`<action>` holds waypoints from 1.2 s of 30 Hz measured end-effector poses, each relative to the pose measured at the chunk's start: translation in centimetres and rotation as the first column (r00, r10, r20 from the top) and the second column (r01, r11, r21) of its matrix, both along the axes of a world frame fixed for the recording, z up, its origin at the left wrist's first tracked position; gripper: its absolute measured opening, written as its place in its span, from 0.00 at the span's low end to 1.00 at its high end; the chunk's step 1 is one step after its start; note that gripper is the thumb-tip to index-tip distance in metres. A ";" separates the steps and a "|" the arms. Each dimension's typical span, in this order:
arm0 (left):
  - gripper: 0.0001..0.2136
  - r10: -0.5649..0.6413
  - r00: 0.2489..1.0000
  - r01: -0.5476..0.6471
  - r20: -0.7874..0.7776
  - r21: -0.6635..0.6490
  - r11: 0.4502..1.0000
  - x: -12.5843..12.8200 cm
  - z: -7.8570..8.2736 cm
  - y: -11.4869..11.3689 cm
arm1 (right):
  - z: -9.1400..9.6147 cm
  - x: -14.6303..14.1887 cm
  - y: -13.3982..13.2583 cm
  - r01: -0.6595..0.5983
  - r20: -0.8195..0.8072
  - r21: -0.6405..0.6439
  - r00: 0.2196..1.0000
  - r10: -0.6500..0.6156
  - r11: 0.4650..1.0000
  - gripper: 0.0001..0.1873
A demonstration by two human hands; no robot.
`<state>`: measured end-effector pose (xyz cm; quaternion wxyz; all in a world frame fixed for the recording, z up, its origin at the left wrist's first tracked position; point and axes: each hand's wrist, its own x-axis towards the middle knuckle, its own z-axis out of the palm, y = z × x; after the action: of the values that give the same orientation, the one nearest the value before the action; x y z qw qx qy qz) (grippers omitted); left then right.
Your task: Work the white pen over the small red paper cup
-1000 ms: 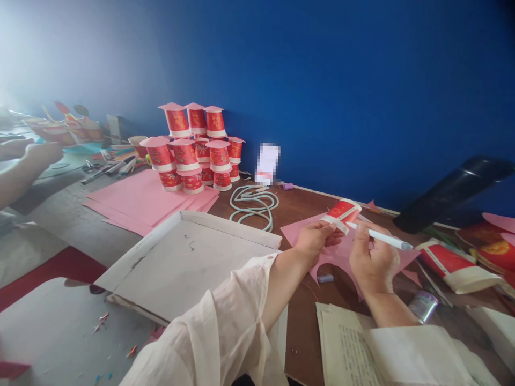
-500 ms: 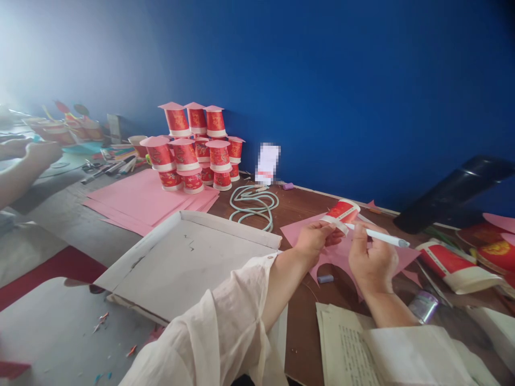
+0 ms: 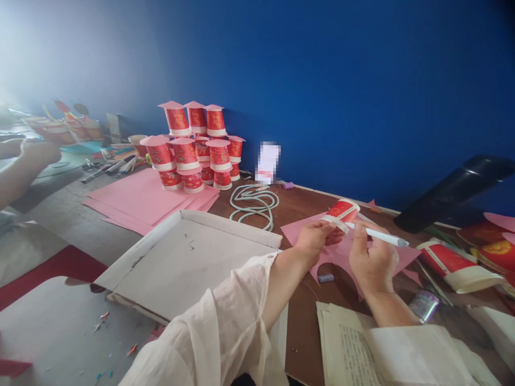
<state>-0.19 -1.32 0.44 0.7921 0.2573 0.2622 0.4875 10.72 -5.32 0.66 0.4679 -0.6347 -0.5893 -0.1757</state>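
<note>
"What's right of centre?"
"The left hand (image 3: pixel 315 239) holds a tilted red cup (image 3: pixel 344 210); the right hand (image 3: pixel 374 261) has a white pen (image 3: pixel 384 236), its tip just by the cup, over cut pink paper (image 3: pixel 298 230)"
"And left of centre?"
"Stacked red cups (image 3: pixel 219 157) with pink tops (image 3: pixel 155 141), left of a coiled cable (image 3: pixel 270 199)"
"Far right?"
"A slanted black bottle (image 3: pixel 444 197), middle height"

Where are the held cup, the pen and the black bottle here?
Held cup (image 3: pixel 340 209): head view, on its red side.
Pen (image 3: pixel 385 236): head view, on its white barrel.
Black bottle (image 3: pixel 444 193): head view, on the middle of its body.
</note>
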 end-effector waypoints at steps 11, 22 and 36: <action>0.07 0.005 1.000 -0.006 0.008 0.023 1.000 0.2 -0.3 0.1 | -0.2 0.1 0.0 0.034 0.002 -0.036 0.999 -0.034 0.999 0.22; 0.07 0.009 1.000 -0.009 0.007 0.013 1.000 0.2 -0.4 0.1 | -0.3 0.2 -0.1 0.050 0.032 -0.048 0.998 -0.049 0.998 0.21; 0.05 0.023 1.000 -0.023 0.003 -0.003 1.000 0.1 0.0 -0.1 | -0.1 -0.1 -0.2 0.031 -0.005 0.045 1.000 -0.031 0.999 0.19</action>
<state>-0.09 -1.44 0.43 0.7873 0.2520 0.2646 0.4966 10.63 -5.50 0.59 0.4806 -0.6335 -0.5743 -0.1946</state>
